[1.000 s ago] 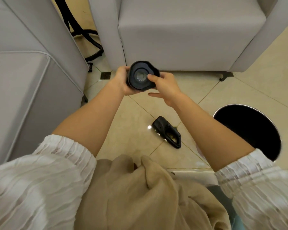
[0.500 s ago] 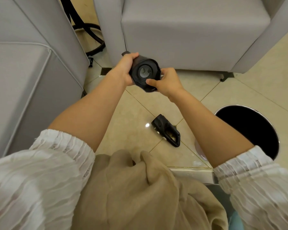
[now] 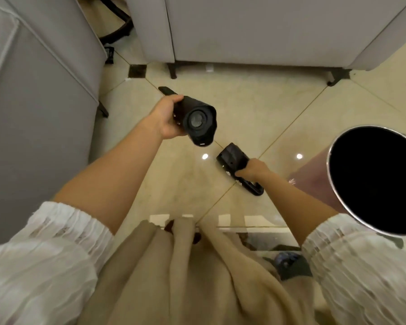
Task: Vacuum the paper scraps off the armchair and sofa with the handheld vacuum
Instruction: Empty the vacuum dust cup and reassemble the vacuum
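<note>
The dust cup (image 3: 198, 119) is now gripped by the left hand (image 3: 165, 119) alone; the right hand (image 3: 252, 170) has been lowered and closed on the vacuum handle section (image 3: 238, 166) on the floor, likely for reassembly.

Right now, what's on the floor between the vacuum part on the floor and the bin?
Nothing: in the head view the stretch between the handle section, gripped by the right hand, and the trash bin is bare tile with a light reflection.
</note>
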Tool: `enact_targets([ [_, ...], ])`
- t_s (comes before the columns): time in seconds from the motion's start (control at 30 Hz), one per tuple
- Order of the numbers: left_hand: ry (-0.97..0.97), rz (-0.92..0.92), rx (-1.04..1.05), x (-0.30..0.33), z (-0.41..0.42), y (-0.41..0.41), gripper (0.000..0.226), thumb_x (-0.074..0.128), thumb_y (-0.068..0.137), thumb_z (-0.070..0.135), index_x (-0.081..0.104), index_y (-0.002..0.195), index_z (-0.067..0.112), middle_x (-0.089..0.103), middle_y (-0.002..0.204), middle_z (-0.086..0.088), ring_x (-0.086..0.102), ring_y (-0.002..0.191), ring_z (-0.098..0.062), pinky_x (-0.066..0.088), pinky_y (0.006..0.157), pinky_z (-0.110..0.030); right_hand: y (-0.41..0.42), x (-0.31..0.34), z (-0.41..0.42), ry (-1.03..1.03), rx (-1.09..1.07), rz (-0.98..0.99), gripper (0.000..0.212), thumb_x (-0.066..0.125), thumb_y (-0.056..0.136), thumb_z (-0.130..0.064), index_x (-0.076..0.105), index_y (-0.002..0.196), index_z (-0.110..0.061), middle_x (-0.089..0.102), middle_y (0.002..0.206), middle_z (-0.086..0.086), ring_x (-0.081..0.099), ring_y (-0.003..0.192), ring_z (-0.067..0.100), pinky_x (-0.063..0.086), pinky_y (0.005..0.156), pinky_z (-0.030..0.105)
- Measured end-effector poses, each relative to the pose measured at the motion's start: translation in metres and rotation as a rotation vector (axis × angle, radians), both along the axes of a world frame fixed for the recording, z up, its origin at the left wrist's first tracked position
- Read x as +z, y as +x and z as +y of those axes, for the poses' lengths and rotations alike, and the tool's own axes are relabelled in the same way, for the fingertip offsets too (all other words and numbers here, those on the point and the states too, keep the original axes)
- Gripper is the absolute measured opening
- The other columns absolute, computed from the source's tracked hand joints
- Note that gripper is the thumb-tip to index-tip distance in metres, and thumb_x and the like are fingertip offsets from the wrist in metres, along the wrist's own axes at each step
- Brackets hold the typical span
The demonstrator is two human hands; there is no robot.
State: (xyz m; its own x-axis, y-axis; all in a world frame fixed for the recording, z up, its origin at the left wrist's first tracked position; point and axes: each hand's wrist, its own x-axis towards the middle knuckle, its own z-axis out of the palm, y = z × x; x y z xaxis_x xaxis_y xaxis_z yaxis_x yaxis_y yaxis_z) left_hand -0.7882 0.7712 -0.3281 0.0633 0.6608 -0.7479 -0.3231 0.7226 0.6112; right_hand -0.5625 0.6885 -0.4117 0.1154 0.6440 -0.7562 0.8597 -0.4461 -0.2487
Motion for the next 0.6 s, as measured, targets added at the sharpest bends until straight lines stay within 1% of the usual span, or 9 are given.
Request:
enact_targets([
  [0.03,-0.003,-0.012,0.024,-0.01,-0.002,0.001,0.037,0.052,0.097,0.037,0.055,0.124,0.011,0.064,0.119,-0.013,0.065,0.102,-0.029,0.055,0.072,-0.041,0.001,-0.011,-0.005,-0.017,0.053,-0.041,0.039,0.064,0.092,-0.027,0.055,0.119,-0.001,0.06,0.109,0.014,0.057,0.094,0.027,0.043,0.069,0.027],
  [0.1,-0.021,-0.055,0.069,-0.032,-0.001,0.0,0.046,0.06,0.093,0.043,0.056,0.125,0.011,0.066,0.119,-0.014,0.068,0.101,-0.031,0.058,0.072,-0.042,0.0,-0.036,-0.009,-0.018,0.115,-0.088,0.038,0.064,0.091,-0.025,0.057,0.12,-0.002,0.062,0.113,0.015,0.054,0.092,0.024,0.043,0.074,0.028],
  [0.17,-0.024,-0.099,0.078,-0.046,-0.001,-0.004,0.053,0.065,0.088,0.047,0.057,0.126,0.01,0.07,0.111,-0.015,0.072,0.093,-0.032,0.059,0.072,-0.043,-0.001,-0.053,-0.01,-0.007,0.125,-0.067,0.038,0.066,0.091,-0.028,0.058,0.119,-0.003,0.061,0.109,0.013,0.052,0.089,0.022,0.04,0.074,0.029],
  [0.27,-0.008,-0.148,0.046,-0.063,-0.003,-0.005,0.051,0.061,0.09,0.05,0.061,0.122,0.01,0.071,0.098,-0.014,0.072,0.085,-0.029,0.059,0.074,-0.039,0.0,-0.069,-0.007,0.045,0.083,0.01,0.034,0.061,0.094,-0.028,0.058,0.116,-0.002,0.062,0.108,0.015,0.058,0.097,0.029,0.04,0.074,0.03],
  [0.33,-0.005,-0.187,0.076,-0.067,-0.007,-0.001,0.049,0.06,0.091,0.048,0.06,0.123,0.011,0.07,0.1,-0.014,0.07,0.09,-0.029,0.058,0.079,-0.038,-0.003,-0.065,-0.001,0.096,0.0,0.142,0.023,0.057,0.096,-0.024,0.059,0.104,-0.003,0.06,0.094,0.013,0.059,0.089,0.029,0.042,0.069,0.027],
  [0.4,0.012,-0.218,0.137,-0.067,-0.006,0.002,0.046,0.061,0.092,0.041,0.057,0.127,0.011,0.069,0.111,-0.014,0.069,0.099,-0.029,0.057,0.085,-0.04,-0.01,-0.046,0.006,0.133,-0.2,0.353,0.015,0.056,0.095,-0.017,0.057,0.088,-0.004,0.057,0.075,0.009,0.056,0.068,0.023,0.045,0.055,0.021],
  [0.47,0.059,-0.234,0.193,-0.063,-0.004,0.002,0.047,0.059,0.093,0.032,0.053,0.135,0.012,0.066,0.121,-0.012,0.065,0.108,-0.029,0.052,0.094,-0.042,-0.017,-0.019,0.015,0.202,-0.319,0.501,0.018,0.058,0.093,-0.015,0.056,0.078,-0.006,0.057,0.064,0.007,0.055,0.053,0.018,0.048,0.052,0.025],
  [0.5,0.084,-0.249,0.214,-0.058,-0.002,0.001,0.045,0.057,0.093,0.029,0.053,0.134,0.011,0.067,0.117,-0.011,0.065,0.107,-0.029,0.052,0.094,-0.042,-0.02,-0.003,0.02,0.225,-0.348,0.556,0.017,0.059,0.093,-0.015,0.056,0.079,-0.006,0.058,0.062,0.007,0.055,0.049,0.017,0.048,0.053,0.028],
  [0.6,0.147,-0.254,0.24,-0.037,0.001,-0.004,0.033,0.059,0.093,0.034,0.058,0.119,0.013,0.074,0.092,-0.009,0.072,0.087,-0.026,0.057,0.079,-0.04,-0.026,0.045,0.029,0.247,-0.425,0.728,0.02,0.052,0.097,-0.021,0.055,0.085,-0.004,0.059,0.06,0.005,0.053,0.047,0.016,0.048,0.049,0.026],
])
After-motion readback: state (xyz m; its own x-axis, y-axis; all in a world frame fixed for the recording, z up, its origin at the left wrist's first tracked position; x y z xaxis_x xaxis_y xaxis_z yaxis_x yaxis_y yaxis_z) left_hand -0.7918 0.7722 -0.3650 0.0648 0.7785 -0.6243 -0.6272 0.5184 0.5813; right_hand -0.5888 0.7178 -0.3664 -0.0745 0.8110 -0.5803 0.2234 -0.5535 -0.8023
